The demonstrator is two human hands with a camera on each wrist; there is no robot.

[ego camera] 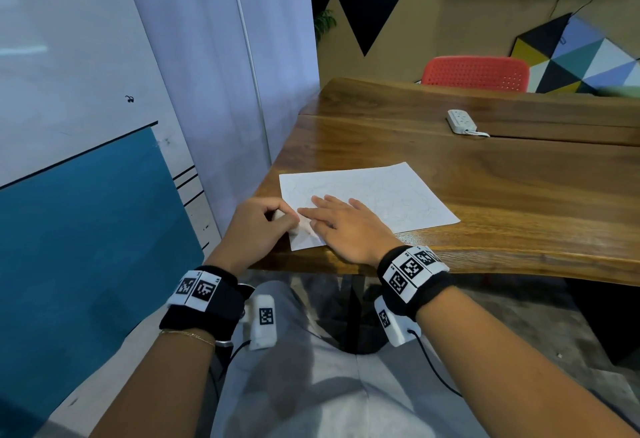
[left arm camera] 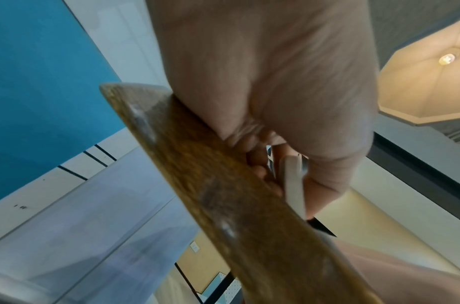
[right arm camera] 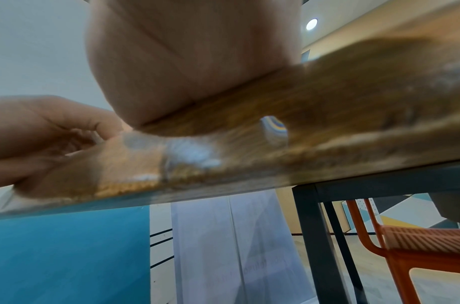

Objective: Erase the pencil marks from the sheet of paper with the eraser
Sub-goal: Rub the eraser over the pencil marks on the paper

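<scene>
From the head view, the sheet of paper (ego camera: 367, 200) was seen lying flat near the corner of the wooden surface (ego camera: 502, 174). The right hand (ego camera: 346, 226) was laid flat on it with straight fingers, so it was held still. The left hand (ego camera: 258, 226) was curled at the near left corner of the paper, and a small white eraser (ego camera: 279, 215) was pinched in it. Thin pencil lines (ego camera: 398, 195) could be seen over much of the sheet, so most of the rubbing was judged to be left. In the left wrist view, a pale flat eraser (left arm camera: 293, 185) was seen gripped between thumb and fingers. In the right wrist view, only the blurred palm (right arm camera: 187, 61) pressed down was shown.
</scene>
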